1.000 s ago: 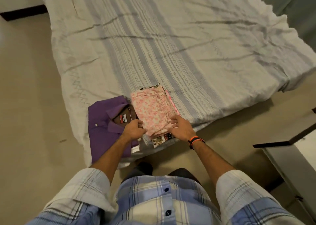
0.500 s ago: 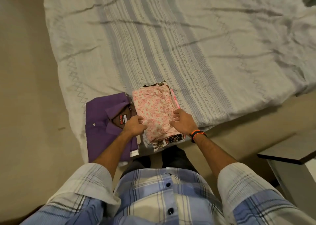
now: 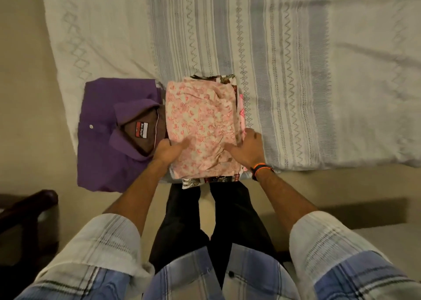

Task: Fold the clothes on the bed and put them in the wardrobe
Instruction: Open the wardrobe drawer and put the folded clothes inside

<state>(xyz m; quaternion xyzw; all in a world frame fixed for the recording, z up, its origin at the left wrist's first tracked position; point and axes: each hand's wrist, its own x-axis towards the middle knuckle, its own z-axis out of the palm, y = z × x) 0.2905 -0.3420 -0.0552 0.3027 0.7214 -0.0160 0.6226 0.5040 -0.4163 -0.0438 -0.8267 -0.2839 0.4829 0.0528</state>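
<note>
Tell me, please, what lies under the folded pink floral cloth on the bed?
Under the pink floral cloth a dark printed garment shows at both ends, and a pink edge on its right. How many pieces lie beneath is covered. Both hands grip the stack's sides.

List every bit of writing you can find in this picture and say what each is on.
Neck label inside the collar of the purple shirt: red, white and dark, with a line of white script on the dark band, too blurred to read for certain.
No other writing shows: the pink floral garment, the printed cloth under it, the bedsheet and the orange wristband carry patterns only.
</note>
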